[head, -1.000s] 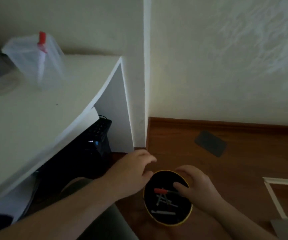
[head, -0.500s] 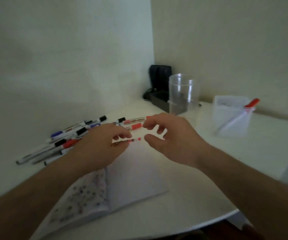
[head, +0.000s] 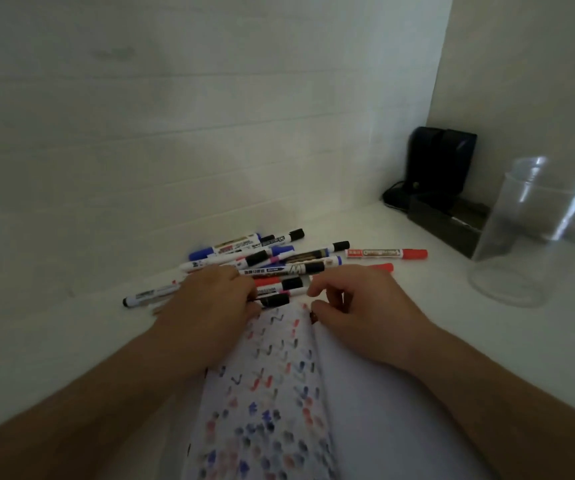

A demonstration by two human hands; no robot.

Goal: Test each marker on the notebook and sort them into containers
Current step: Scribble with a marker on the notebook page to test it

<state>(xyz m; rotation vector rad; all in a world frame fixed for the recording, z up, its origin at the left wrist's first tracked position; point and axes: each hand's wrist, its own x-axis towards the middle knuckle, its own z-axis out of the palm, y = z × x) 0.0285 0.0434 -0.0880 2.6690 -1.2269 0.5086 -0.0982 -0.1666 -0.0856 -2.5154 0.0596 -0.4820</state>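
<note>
Head view: a black-capped marker (head: 272, 301) is pinched in the left hand (head: 209, 306) at the top of the notebook (head: 272, 393), the right hand (head: 355, 306) curled around something small; uncapping and test-scribbling seem next.

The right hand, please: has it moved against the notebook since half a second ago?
Yes. The right hand has dropped onto the notebook, near its top edge.

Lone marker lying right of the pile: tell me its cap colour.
Red cap, on the marker by itself; the head view shows it plainly.
</note>
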